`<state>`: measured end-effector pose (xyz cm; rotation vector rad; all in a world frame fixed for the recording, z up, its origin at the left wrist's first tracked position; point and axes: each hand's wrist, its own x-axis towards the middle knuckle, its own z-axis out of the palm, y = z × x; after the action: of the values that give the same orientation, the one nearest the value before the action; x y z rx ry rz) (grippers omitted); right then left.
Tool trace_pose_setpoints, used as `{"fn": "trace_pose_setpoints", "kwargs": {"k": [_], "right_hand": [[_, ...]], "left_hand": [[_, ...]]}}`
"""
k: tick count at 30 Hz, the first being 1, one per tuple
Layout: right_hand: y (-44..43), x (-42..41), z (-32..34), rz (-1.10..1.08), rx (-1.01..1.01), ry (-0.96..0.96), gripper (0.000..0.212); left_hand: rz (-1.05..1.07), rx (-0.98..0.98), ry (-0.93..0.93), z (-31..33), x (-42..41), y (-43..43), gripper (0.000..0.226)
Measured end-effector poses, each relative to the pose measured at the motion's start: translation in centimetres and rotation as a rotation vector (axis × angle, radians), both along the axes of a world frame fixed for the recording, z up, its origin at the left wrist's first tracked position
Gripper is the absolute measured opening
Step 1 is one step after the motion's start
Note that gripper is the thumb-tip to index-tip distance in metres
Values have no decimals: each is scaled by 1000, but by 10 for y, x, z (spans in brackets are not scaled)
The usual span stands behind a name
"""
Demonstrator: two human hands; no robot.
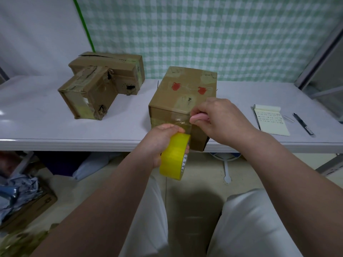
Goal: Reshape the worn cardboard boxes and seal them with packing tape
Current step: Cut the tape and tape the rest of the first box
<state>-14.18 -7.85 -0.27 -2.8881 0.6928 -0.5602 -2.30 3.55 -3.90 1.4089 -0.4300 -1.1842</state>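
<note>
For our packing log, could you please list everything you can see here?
table: one, white, under the boxes
front box: one, brown, table's near edge
rear boxes: two, brown, table's back left
tape roll: one, yellow, in left hand
tape strip: one, clear, front box's near face
notepad: one, pale yellow, table's right
pen: one, black, right of notepad
checked cloth: one, green-white, behind table
left hand: one, grips tape roll
right hand: one, pinches tape strip

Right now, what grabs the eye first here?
The yellow tape roll, gripped by the left hand at the table edge, with clear strip running to the box front where the right hand pinches it. Two battered boxes sit at back left.
</note>
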Motion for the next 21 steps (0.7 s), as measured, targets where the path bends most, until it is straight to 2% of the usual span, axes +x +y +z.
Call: {"fn": "trace_pose_setpoints", "kwargs": {"k": [5, 11, 13, 16, 21], "right_hand": [[-5, 0, -1, -49, 7, 26, 19], [0, -2, 0, -54, 137, -56, 20], [6, -5, -3, -32, 276, -132, 21], [22, -11, -13, 5, 591, -324, 21], [38, -15, -42, -253, 630, -505, 39]], "left_hand": [[28, 11, -6, 4, 2, 3, 15], [36, 12, -1, 2, 6, 13, 15], [-4, -6, -26, 1, 4, 16, 12], [-66, -49, -62, -1, 0, 20, 9], [-128, -32, -203, -6, -5, 25, 12]]}}
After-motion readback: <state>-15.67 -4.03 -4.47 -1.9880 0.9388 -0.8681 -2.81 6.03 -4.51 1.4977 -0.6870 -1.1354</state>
